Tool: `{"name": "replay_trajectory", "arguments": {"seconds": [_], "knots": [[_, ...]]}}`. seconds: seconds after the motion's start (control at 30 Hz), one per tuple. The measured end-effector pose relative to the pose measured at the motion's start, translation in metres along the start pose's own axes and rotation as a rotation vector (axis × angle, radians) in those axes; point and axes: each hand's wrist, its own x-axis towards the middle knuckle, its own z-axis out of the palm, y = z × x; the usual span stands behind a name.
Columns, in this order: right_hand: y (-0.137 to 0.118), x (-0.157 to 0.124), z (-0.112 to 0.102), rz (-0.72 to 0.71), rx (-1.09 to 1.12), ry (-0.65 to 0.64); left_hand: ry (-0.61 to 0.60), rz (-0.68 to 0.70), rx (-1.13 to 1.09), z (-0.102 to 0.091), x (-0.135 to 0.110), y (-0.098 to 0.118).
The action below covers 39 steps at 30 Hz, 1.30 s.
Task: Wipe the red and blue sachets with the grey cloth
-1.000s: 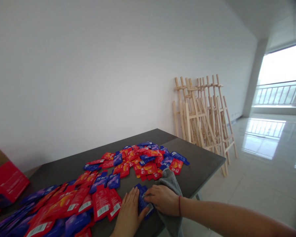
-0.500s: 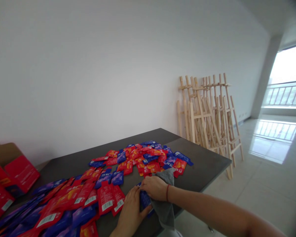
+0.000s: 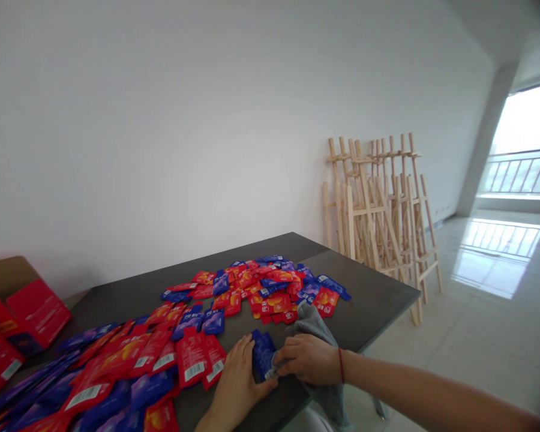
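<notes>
My left hand (image 3: 237, 377) lies flat on the dark table (image 3: 369, 300) with its fingers pressing the left side of a blue packet (image 3: 263, 354). My right hand (image 3: 306, 359) is closed on a grey cloth (image 3: 317, 336) and presses it against the right side of that packet. The cloth drapes over the table's front edge. A red cord circles my right wrist.
Several red and blue packets (image 3: 261, 288) are scattered across the table, with a denser heap (image 3: 117, 372) at the left. Red cardboard boxes (image 3: 22, 318) stand at the far left. Wooden easels (image 3: 378, 204) lean on the white wall beyond the table's right end.
My right hand, with the cloth, has slid back to the right and toward me over the blue packet. My left hand has stayed on the packet.
</notes>
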Motion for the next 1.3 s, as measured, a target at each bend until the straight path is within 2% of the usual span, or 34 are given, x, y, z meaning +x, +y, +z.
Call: {"name": "replay_trajectory", "arguments": {"seconds": [0.1, 0.23, 0.4, 0.8, 1.3], "knots": [[0.000, 0.005, 0.002, 0.002, -0.041, 0.019, -0.044, -0.020, -0.017, -0.005, 0.002, 0.003], [0.000, 0.014, 0.008, -0.065, -0.087, 0.043, -0.086, -0.022, -0.043, -0.011, 0.003, 0.004], [-0.003, 0.019, 0.011, -0.130, -0.124, 0.058, -0.088, -0.006, -0.068, -0.010, 0.002, 0.001], [0.003, -0.009, 0.004, -0.080, -0.113, 0.039, -0.134, -0.062, -0.075, -0.014, 0.003, 0.006], [0.000, 0.020, 0.011, 0.266, -0.099, 0.041, -0.138, -0.084, -0.086, -0.011, 0.004, 0.007]]}}
